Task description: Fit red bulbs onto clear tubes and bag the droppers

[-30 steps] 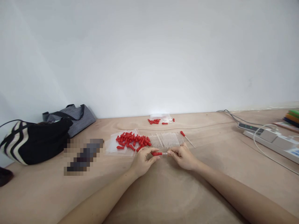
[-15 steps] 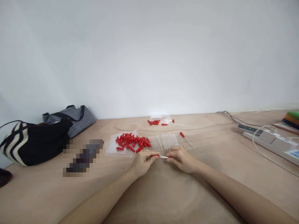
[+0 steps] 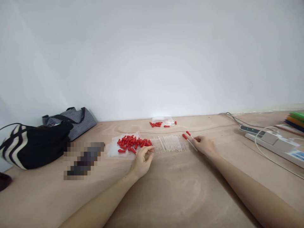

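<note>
My right hand (image 3: 204,146) is closed on a dropper, whose red rubber bulb (image 3: 188,133) points up and away from me. It is held just right of another dropper (image 3: 184,136) with a red bulb, lying slanted on the table. My left hand (image 3: 142,161) is open and holds nothing, its fingers loosely curved and apart from the thumb. Just beyond it, red rubber bulbs (image 3: 128,142) lie piled on clear plastic bags (image 3: 112,150). Between the hands, a row of thin glass tubes (image 3: 168,143) lies side by side.
Farther back, more red bulbs (image 3: 156,124) lie by a small clear bag (image 3: 163,120). A black bag (image 3: 47,145) and a striped bag (image 3: 83,125) stand at the left, near a pixelated dark object (image 3: 86,158). At the right is a power strip (image 3: 280,148) with cables.
My hands have parted. The right one has carried the dropper right and forward to beside the lying one, while the left has let go of its red bulb and stayed near the pile.
</note>
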The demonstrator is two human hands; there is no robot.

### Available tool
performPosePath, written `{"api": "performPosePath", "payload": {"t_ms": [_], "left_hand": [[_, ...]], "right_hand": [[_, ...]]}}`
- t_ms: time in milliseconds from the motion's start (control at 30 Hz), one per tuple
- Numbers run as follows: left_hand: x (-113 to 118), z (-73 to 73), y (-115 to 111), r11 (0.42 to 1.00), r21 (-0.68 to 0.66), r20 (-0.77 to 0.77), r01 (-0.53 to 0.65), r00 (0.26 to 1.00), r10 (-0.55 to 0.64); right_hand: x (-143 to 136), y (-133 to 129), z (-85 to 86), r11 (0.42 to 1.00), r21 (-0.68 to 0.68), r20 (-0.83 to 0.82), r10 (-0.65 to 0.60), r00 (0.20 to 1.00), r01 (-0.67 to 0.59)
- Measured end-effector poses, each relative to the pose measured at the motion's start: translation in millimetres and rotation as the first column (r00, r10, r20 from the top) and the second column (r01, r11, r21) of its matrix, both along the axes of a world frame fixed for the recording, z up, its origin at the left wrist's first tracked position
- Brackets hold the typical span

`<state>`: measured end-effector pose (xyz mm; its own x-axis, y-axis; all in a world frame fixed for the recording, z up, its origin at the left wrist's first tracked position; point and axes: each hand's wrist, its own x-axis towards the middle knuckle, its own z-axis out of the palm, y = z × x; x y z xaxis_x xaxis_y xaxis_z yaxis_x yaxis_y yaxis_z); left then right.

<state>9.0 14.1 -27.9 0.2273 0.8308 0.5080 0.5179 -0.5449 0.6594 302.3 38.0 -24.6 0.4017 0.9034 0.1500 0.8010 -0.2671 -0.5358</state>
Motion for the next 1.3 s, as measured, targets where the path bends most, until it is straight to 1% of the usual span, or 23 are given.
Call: {"api": "performPosePath", "payload": {"t_ms": [67, 167, 367, 467, 567, 633, 700, 800, 900, 1000, 1067, 1200, 1300], "left_hand": [[-0.1, -0.7, 0.5, 0.999, 0.027, -0.015, 0.019, 1.000, -0.018], [-0.4, -1.2, 1.2, 0.999, 0.014, -0.023, 0.031, 0.999, -0.031], [0.0, 0.2, 0.5, 1.000, -0.018, -0.044, 0.024, 0.999, -0.025], [0.5, 2.9, -0.8, 1.000, -0.028, -0.083, -0.008, 0.997, 0.006], [1.1, 5.7, -1.2, 0.997, -0.005, -0.130, -0.079, 0.988, 0.078], [1.2, 7.6, -0.7, 0.985, 0.034, -0.173, -0.170, 0.970, 0.173], [0.6, 9.5, 0.4, 0.958, 0.075, -0.218, -0.279, 0.932, 0.288], [-1.9, 11.8, 2.9, 0.913, 0.118, -0.267, -0.391, 0.873, 0.408], [-5.7, 12.3, 6.3, 0.891, 0.140, -0.299, -0.431, 0.840, 0.453], [-9.4, 10.9, 9.7, 0.880, 0.174, -0.338, -0.441, 0.813, 0.474], [-11.1, 9.6, 11.7, 0.879, 0.218, -0.370, -0.425, 0.797, 0.477], [-11.5, 7.3, 15.4, 0.877, 0.325, -0.428, -0.355, 0.771, 0.471], [-9.4, 6.5, 19.0, 0.877, 0.381, -0.472, -0.293, 0.754, 0.457]], "right_hand": [[1.4, 1.2, -2.0, 0.997, -0.072, 0.030, -0.010, 1.000, 0.012], [0.5, 2.0, -4.1, 0.990, -0.141, 0.038, 0.004, 0.999, 0.002], [-1.8, 1.1, -4.2, 0.986, -0.166, 0.044, 0.033, 0.999, -0.025], [-1.7, 0.0, -3.2, 0.986, -0.165, 0.044, 0.034, 0.998, -0.026], [-4.6, -1.1, -1.1, 0.995, -0.099, 0.055, 0.014, 0.998, -0.008], [-10.1, -1.3, 0.4, 0.999, -0.035, 0.064, 0.025, 0.998, -0.023], [-17.8, -0.6, 1.2, 0.998, 0.002, 0.082, 0.070, 0.994, -0.070], [-28.0, 2.4, 0.7, 0.993, -0.003, 0.119, 0.113, 0.986, -0.114], [-31.1, 7.2, -0.4, 0.992, -0.039, 0.133, 0.125, 0.983, -0.121], [-29.7, 13.3, -1.4, 0.987, -0.099, 0.142, 0.142, 0.980, -0.129], [-29.0, 17.4, -2.0, 0.985, -0.125, 0.148, 0.139, 0.979, -0.121], [-30.8, 21.1, -1.1, 0.987, -0.132, 0.144, 0.115, 0.983, -0.096], [-32.9, 16.9, 3.4, 0.988, -0.115, 0.112, 0.118, 0.987, -0.105]]}}
